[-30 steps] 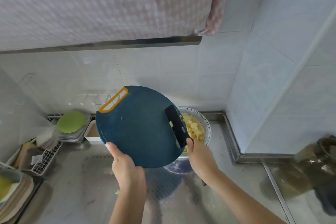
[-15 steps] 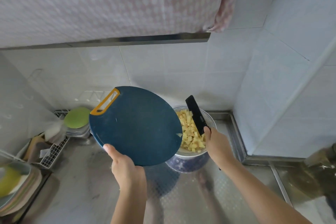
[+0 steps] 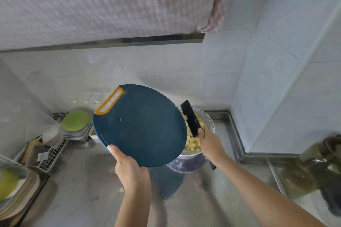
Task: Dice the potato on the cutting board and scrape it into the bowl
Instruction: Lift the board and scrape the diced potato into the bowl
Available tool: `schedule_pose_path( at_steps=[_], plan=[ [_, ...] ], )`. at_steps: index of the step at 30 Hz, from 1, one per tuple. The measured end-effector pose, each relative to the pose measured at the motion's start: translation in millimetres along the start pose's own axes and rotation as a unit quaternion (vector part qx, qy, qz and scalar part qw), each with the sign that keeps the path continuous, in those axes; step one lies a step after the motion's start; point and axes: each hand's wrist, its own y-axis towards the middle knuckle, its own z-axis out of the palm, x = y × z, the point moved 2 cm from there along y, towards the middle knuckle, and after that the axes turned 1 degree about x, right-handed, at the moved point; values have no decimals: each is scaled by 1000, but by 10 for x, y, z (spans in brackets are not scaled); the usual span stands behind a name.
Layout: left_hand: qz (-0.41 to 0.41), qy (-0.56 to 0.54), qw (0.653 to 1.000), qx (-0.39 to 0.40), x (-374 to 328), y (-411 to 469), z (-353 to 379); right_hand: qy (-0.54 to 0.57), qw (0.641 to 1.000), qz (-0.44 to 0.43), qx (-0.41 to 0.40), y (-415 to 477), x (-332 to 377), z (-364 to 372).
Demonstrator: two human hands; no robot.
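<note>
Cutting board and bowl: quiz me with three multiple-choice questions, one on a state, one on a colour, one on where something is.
1. The board is
A. flat on the counter
B. standing in a rack
C. held up and tilted by the left hand

2. The rim of the board's handle slot is
A. red
B. orange
C. white

3. The potato dice lie
A. in the bowl
B. on the board
C. on a plate

Answers:
1 C, the left hand grips its near edge and it slants in the air.
2 B, an orange band frames the slot.
3 A, the yellow cubes fill the bowl, under the knife that the right hand holds.
</note>
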Motion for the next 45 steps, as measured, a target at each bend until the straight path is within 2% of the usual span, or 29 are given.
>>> schedule_pose_path(
  at_steps=[6, 9, 12, 14, 18, 22, 26, 31, 35, 39, 42, 45],
  plan=[
    [8, 13, 1000, -1, -30, -20, -47, -71, 996, -36, -41, 81, -62, -102],
    [10, 35, 999, 2, -57, -93, -46, -31, 997, -62, -33, -46, 115, -127],
    [-1, 24, 1000, 16, -21, -108, -58, 116, 989, -68, 62, -207, 388, -162],
    [-3, 14, 1000, 25, 17, -111, -53, 165, 972, -87, 144, -310, 550, -178],
    [6, 7, 999, 39, 62, -201, -39, 156, 948, -136, 243, -472, 736, -228],
    [-1, -29, 998, 51, 61, -247, -28, 113, 946, -153, 263, -578, 756, -235],
    [7, -28, 999, 40, 47, -279, -80, 83, 958, -147, 230, -600, 646, -212],
    [62, 69, 995, 31, 50, -322, -262, 35, 988, -122, 89, -369, 420, -341],
    [109, 68, 991, 46, -7, -283, -511, 8, 999, -40, 13, -85, 7, -480],
    [-1, -36, 999, 28, -143, 110, -904, -10, 999, -41, -4, 2, -187, -560],
    [-34, -2, 998, 49, -233, 345, -1241, -22, 998, -63, -2, 6, -177, -543],
    [-51, 73, 991, 103, -260, 486, -1532, -49, 995, -86, 2, -9, -111, -473]
  ],
)
